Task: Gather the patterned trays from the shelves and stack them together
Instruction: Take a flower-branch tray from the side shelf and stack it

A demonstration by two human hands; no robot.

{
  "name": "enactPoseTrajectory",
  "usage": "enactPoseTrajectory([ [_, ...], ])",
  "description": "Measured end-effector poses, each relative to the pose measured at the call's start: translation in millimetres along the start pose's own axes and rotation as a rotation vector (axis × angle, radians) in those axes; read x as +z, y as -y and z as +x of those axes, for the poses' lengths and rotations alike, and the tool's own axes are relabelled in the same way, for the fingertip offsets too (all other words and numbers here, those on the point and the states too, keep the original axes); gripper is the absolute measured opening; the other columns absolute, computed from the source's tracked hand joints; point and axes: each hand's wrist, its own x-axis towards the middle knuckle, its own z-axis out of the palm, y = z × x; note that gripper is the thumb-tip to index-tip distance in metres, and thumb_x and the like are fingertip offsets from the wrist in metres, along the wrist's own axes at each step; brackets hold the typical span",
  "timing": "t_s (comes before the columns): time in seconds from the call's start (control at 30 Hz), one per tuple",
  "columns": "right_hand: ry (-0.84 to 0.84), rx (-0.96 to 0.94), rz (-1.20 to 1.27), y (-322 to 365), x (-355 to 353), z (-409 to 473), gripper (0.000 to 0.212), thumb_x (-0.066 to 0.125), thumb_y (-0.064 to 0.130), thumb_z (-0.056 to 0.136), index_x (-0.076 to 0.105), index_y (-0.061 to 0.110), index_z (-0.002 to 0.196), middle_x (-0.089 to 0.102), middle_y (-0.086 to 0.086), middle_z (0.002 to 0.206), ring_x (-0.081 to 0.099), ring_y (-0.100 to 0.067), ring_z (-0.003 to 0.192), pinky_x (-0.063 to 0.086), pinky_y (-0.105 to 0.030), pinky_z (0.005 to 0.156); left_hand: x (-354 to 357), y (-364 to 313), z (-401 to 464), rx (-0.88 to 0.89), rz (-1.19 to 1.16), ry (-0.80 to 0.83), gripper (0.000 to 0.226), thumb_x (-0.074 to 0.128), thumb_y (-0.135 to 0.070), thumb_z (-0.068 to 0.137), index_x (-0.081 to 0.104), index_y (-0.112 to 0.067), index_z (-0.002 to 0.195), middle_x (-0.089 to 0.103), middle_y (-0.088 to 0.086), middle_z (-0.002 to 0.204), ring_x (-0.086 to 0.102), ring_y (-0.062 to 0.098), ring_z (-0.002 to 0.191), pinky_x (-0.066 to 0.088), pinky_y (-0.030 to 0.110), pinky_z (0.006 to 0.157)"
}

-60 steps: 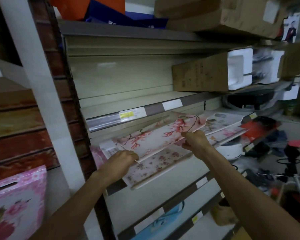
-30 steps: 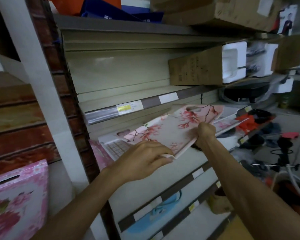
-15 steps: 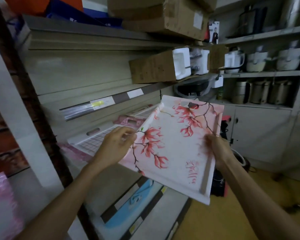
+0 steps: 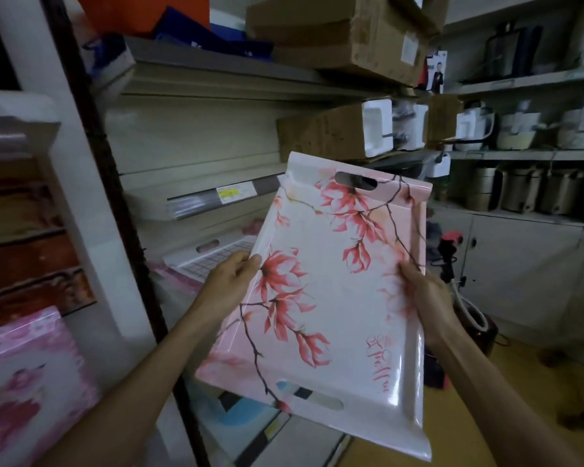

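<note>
We held the floral tray (image 4: 331, 291) in the air in front of the shelves, tilted toward us. Our left hand (image 4: 228, 281) gripped its left rim and our right hand (image 4: 425, 298) its right rim, fingers curled around the edges. A checked tray (image 4: 213, 256) lay on the shelf (image 4: 196, 200) behind.

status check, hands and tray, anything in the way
Left hand and right hand grip the floral tray by its long edges. Grid-pattern tray on the shelf. Nothing blocking.

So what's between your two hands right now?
In the head view, only the glossy pink magnolia-patterned tray spans the stretch: the left hand grips its left edge, the right hand its right edge.
</note>
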Motion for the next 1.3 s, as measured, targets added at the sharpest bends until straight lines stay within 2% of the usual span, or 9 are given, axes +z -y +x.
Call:
enactPoseTrajectory([
  [0.27, 0.220, 0.032, 0.007, -17, 90, -18, 0.028, 0.054, 0.024, 0.097, 0.063, -0.002, 0.091, 0.063, -0.005, 0.055, 0.059, -0.018, 0.041, 0.051, -0.023, 0.039, -67, 30, -51, -0.152, -0.146, -0.220, 0.033, 0.044, -0.037, 0.099, 0.059, -0.024, 0.126, 0.067, 0.001, 0.115, 0.063, 0.020, 0.108, 0.047, 0.039, 0.100],
  [0.43, 0.319, 0.034, -0.040, -36, 143, -31, 0.020, 0.058, 0.021, 0.095, 0.063, 0.001, 0.097, 0.067, -0.006, 0.061, 0.062, -0.021, 0.048, 0.055, -0.027, 0.043, -110, 46, -91, -0.181, -0.131, -0.392, 0.023, 0.048, -0.033, 0.099, 0.064, -0.024, 0.112, 0.070, -0.005, 0.105, 0.064, 0.017, 0.104, 0.049, 0.030, 0.089],
  [0.57, 0.383, 0.050, -0.058, -53, 181, -41, 0.025, 0.058, 0.020, 0.095, 0.065, -0.003, 0.102, 0.070, -0.008, 0.064, 0.064, -0.019, 0.045, 0.051, -0.024, 0.038, -142, 52, -121, -0.203, -0.127, -0.503, 0.035, 0.055, -0.042, 0.092, 0.066, -0.022, 0.118, 0.070, -0.007, 0.114, 0.062, 0.014, 0.111, 0.045, 0.035, 0.102],
  [0.7, 0.456, 0.114, -0.063, -68, 215, -52, 0.031, 0.059, 0.021, 0.095, 0.063, -0.007, 0.107, 0.066, -0.011, 0.064, 0.064, -0.020, 0.045, 0.052, -0.026, 0.039, -167, 60, -147, -0.230, -0.101, -0.564, 0.025, 0.051, -0.034, 0.097, 0.065, -0.025, 0.115, 0.071, -0.004, 0.111, 0.064, 0.016, 0.108, 0.049, 0.034, 0.096],
  [0.83, 0.541, 0.203, 0.005, -82, 245, -60, 0.034, 0.059, 0.017, 0.094, 0.058, -0.013, 0.112, 0.063, -0.006, 0.055, 0.060, -0.018, 0.041, 0.051, -0.026, 0.042, -183, 67, -173, -0.223, -0.051, -0.610, 0.021, 0.051, -0.031, 0.098, 0.063, -0.027, 0.114, 0.070, -0.010, 0.106, 0.064, -0.001, 0.095, 0.048, 0.021, 0.081],
  [1.0, 0.667, 0.284, 0.048, -94, 275, -75, 0.025, 0.055, 0.014, 0.097, 0.058, -0.003, 0.114, 0.064, -0.002, 0.060, 0.059, -0.013, 0.044, 0.048, -0.020, 0.039, -207, 77, -199, -0.275, -0.049, -0.697, 0.029, 0.052, -0.036, 0.097, 0.064, -0.023, 0.120, 0.072, -0.004, 0.110, 0.067, 0.017, 0.103, 0.053, 0.042, 0.094],
  [1.1, 0.700, 0.156, -0.164, -103, 286, -89, 0.018, 0.058, 0.019, 0.095, 0.064, 0.008, 0.107, 0.073, 0.003, 0.068, 0.068, -0.012, 0.060, 0.055, -0.023, 0.049, -223, 83, -211, -0.296, -0.078, -0.738, 0.026, 0.052, -0.035, 0.097, 0.067, -0.020, 0.113, 0.074, 0.001, 0.105, 0.069, 0.021, 0.098, 0.055, 0.043, 0.089],
  [1.23, 0.792, 0.188, -0.247, -122, 291, -111, 0.022, 0.061, 0.024, 0.093, 0.067, 0.021, 0.114, 0.075, -0.007, 0.102, 0.073, -0.029, 0.091, 0.058, -0.048, 0.082, -244, 96, -219, -0.326, -0.050, -0.854, 0.023, 0.051, -0.028, 0.098, 0.067, -0.011, 0.101, 0.071, 0.003, 0.092, 0.064, 0.018, 0.083, 0.051, 0.027, 0.070],
  [1.3, 0.820, 0.184, -0.324, -128, 294, -120, 0.021, 0.059, 0.023, 0.094, 0.066, 0.022, 0.114, 0.075, -0.003, 0.103, 0.074, -0.023, 0.090, 0.060, -0.042, 0.079, -256, 104, -221, -0.347, -0.044, -0.907, 0.023, 0.050, -0.026, 0.098, 0.065, -0.009, 0.101, 0.069, 0.004, 0.091, 0.061, 0.015, 0.079, 0.047, 0.023, 0.067],
])
